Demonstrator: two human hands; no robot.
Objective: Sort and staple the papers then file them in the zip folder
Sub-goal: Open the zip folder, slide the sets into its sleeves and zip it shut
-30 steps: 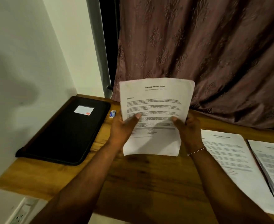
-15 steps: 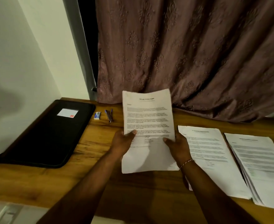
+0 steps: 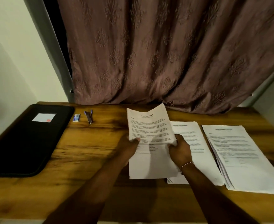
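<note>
Fingers of the left hand [image 3: 129,147] and right hand [image 3: 180,150] pinch the side edges of a printed sheet [image 3: 150,139] above the wooden desk [image 3: 87,152]; its heading is too blurred to read. Two paper stacks [image 3: 239,152] lie right; stapler [image 3: 89,116], staple box [image 3: 76,118] and black zip folder [image 3: 24,139] with a white label left

White printed papers [image 3: 150,135], a black zip folder [image 3: 24,143], brown streaked wooden table [image 3: 87,152], mauve embossed-motif curtain [image 3: 165,54].
</note>
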